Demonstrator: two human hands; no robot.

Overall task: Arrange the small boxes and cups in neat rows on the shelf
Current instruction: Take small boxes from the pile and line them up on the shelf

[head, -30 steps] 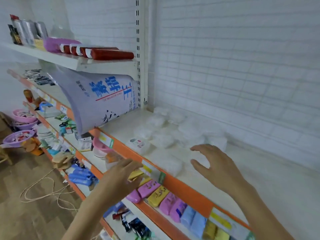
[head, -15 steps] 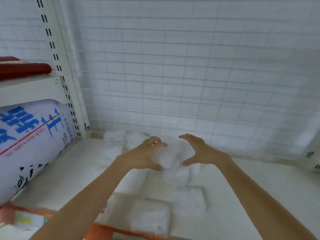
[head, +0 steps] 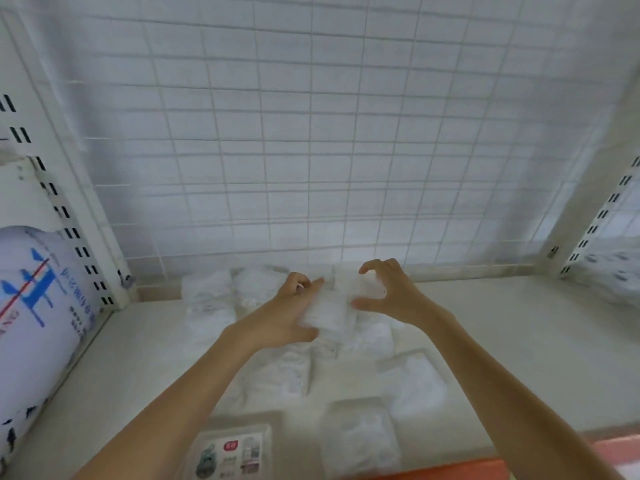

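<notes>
From my head camera I see both hands reaching to the back of the shelf (head: 519,341), meeting over one clear plastic box (head: 332,311). My left hand (head: 289,317) curls around its left side, thumb low and fingers over the top; my right hand (head: 388,294) pinches its right edge between thumb and bent fingers, so each hand is clamped on that same box, raised a little above the others. Around it lie more small clear boxes: a back row (head: 221,289) against the wire grid panel (head: 346,133), loosely placed ones (head: 412,382) nearer me, and one box with a printed label (head: 232,452) at the front edge. A large white sack with blue lettering (head: 31,323) leans at the left, beyond the slotted upright (head: 69,216). Blur keeps me from reading the contents.
</notes>
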